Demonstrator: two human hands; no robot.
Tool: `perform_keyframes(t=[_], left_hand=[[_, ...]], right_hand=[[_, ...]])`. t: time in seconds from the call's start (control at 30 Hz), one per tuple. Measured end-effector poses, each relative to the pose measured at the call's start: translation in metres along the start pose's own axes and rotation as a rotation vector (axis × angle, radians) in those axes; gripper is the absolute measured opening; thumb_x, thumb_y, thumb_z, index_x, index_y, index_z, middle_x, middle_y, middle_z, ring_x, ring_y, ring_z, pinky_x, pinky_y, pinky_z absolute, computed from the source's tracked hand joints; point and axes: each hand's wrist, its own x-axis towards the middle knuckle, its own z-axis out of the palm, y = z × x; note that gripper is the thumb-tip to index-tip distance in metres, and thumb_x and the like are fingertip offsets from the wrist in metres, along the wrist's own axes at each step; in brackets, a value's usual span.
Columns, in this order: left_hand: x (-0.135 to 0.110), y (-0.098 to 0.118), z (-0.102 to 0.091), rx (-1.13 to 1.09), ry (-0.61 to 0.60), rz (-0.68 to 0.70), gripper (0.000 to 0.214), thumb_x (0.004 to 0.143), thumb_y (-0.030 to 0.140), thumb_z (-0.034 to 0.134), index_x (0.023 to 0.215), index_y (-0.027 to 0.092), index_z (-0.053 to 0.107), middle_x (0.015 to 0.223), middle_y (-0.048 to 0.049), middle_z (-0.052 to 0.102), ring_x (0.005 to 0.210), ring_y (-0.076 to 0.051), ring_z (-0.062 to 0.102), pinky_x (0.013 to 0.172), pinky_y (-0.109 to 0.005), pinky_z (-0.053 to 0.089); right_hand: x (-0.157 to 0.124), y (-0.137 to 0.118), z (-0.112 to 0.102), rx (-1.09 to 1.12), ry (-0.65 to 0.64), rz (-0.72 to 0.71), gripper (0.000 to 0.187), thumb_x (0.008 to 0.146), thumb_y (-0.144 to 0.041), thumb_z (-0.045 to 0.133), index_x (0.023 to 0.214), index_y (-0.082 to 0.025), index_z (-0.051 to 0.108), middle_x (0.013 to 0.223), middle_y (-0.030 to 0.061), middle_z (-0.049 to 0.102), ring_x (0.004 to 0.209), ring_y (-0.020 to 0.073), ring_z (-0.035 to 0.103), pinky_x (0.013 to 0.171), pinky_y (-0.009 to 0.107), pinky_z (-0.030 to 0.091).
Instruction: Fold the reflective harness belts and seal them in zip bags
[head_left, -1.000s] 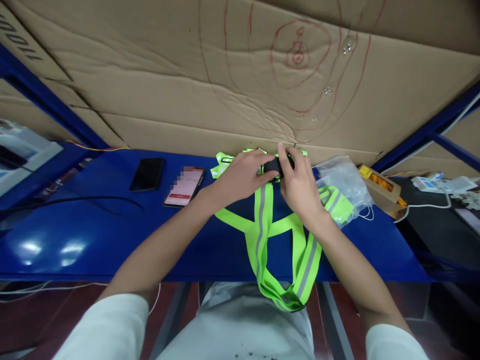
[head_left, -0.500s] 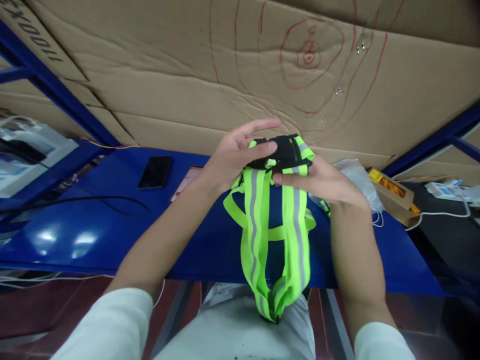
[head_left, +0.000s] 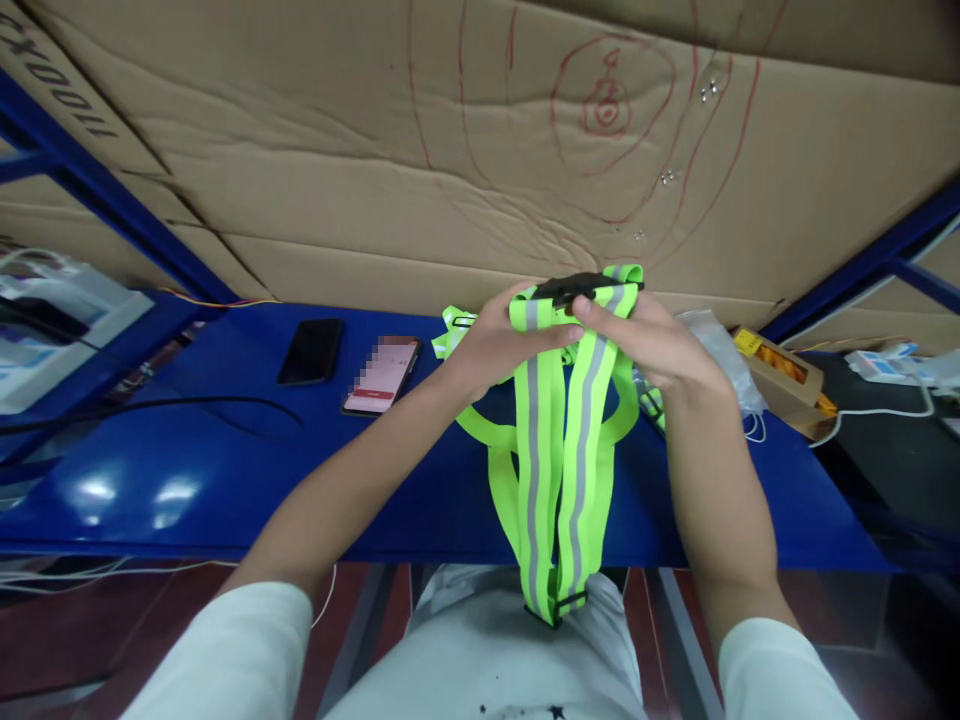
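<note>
A neon-green reflective strap vest (head_left: 559, 470) with grey stripes hangs from both my hands above the blue table (head_left: 225, 470). My left hand (head_left: 495, 345) is closed on the top of the straps from the left. My right hand (head_left: 649, 340) grips the same bundle from the right, thumb pressed near a black buckle (head_left: 574, 288) at the top. The straps hang down past the table's front edge to my lap. Another green strap piece (head_left: 454, 330) lies on the table behind my left hand.
A dark phone (head_left: 310, 351) and a phone with a lit screen (head_left: 381, 374) lie on the table to the left. A clear plastic bag (head_left: 716, 345) and a small cardboard box (head_left: 784, 380) sit at the right. A cardboard wall (head_left: 480, 150) with red drawings stands behind.
Both hands lifted the vest off the table and gathered its straps together; the two long straps now hang side by side, and my left hand's fingers have closed on the bundle.
</note>
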Motion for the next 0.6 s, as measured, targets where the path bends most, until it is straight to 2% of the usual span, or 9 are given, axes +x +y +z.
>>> perform_keyframes(t=[0.1, 0.17, 0.27, 0.33, 0.4, 0.47, 0.53, 0.6], left_hand=[[0.002, 0.0, -0.002, 0.02, -0.04, 0.035, 0.046, 0.07, 0.032, 0.093, 0.11, 0.017, 0.076, 0.113, -0.0056, 0.078, 0.107, -0.022, 0.072, 0.098, -0.033, 0.054], [0.003, 0.002, -0.006, 0.002, -0.089, 0.017, 0.04, 0.07, 0.034, 0.093, 0.101, 0.017, 0.076, 0.097, -0.0038, 0.078, 0.092, -0.02, 0.074, 0.09, -0.032, 0.057], [0.004, 0.005, -0.012, -0.079, -0.135, -0.138, 0.037, 0.068, 0.041, 0.095, 0.082, 0.015, 0.073, 0.072, -0.0012, 0.071, 0.066, -0.016, 0.068, 0.07, -0.03, 0.057], [0.005, 0.004, -0.013, -0.108, -0.149, -0.232, 0.04, 0.069, 0.047, 0.094, 0.077, 0.015, 0.071, 0.067, -0.0007, 0.067, 0.06, -0.014, 0.064, 0.062, -0.028, 0.054], [0.005, 0.003, -0.012, -0.072, -0.112, -0.169, 0.04, 0.071, 0.048, 0.093, 0.082, 0.015, 0.074, 0.07, -0.0011, 0.069, 0.064, -0.014, 0.065, 0.065, -0.028, 0.054], [0.005, 0.002, -0.011, -0.007, -0.062, -0.02, 0.039, 0.071, 0.044, 0.094, 0.092, 0.016, 0.077, 0.083, -0.0028, 0.075, 0.079, -0.017, 0.071, 0.078, -0.029, 0.056], [0.004, 0.002, -0.009, 0.029, -0.075, 0.07, 0.04, 0.073, 0.041, 0.093, 0.1, 0.016, 0.078, 0.101, -0.0055, 0.078, 0.098, -0.021, 0.073, 0.092, -0.031, 0.056], [0.004, 0.003, -0.008, 0.017, -0.124, 0.077, 0.045, 0.073, 0.038, 0.093, 0.109, 0.017, 0.078, 0.114, -0.0074, 0.078, 0.111, -0.025, 0.072, 0.099, -0.035, 0.055]], right_hand=[[-0.003, -0.003, -0.011, -0.154, -0.103, -0.026, 0.036, 0.081, -0.057, 0.083, 0.104, -0.028, 0.079, 0.112, 0.002, 0.079, 0.114, 0.0265, 0.071, 0.106, 0.042, 0.057], [-0.005, -0.007, -0.019, -0.259, -0.2, -0.054, 0.032, 0.085, -0.056, 0.079, 0.099, -0.027, 0.079, 0.111, 0.0016, 0.079, 0.111, 0.0252, 0.071, 0.107, 0.04, 0.055], [-0.008, -0.011, -0.023, -0.366, -0.301, -0.045, 0.032, 0.09, -0.056, 0.073, 0.094, -0.025, 0.08, 0.107, 0.0011, 0.079, 0.108, 0.0239, 0.072, 0.104, 0.037, 0.055], [-0.009, -0.012, -0.02, -0.293, -0.268, -0.003, 0.037, 0.093, -0.06, 0.069, 0.096, -0.025, 0.079, 0.102, 0.0014, 0.079, 0.102, 0.0232, 0.073, 0.099, 0.037, 0.058], [-0.01, -0.012, -0.013, -0.152, -0.176, 0.032, 0.04, 0.092, -0.063, 0.069, 0.1, -0.025, 0.079, 0.097, 0.0016, 0.079, 0.097, 0.0218, 0.074, 0.094, 0.037, 0.06], [-0.01, -0.011, -0.005, -0.036, -0.085, 0.049, 0.042, 0.087, -0.065, 0.074, 0.102, -0.026, 0.078, 0.099, 0.0017, 0.079, 0.1, 0.0214, 0.074, 0.094, 0.036, 0.062], [-0.009, -0.008, 0.002, 0.056, -0.047, 0.046, 0.047, 0.084, -0.068, 0.076, 0.104, -0.026, 0.077, 0.105, 0.0023, 0.079, 0.106, 0.0224, 0.073, 0.097, 0.037, 0.062], [-0.007, -0.003, 0.01, 0.124, -0.047, 0.046, 0.049, 0.086, -0.069, 0.073, 0.109, -0.026, 0.076, 0.115, 0.0027, 0.078, 0.115, 0.0233, 0.071, 0.104, 0.039, 0.059]])
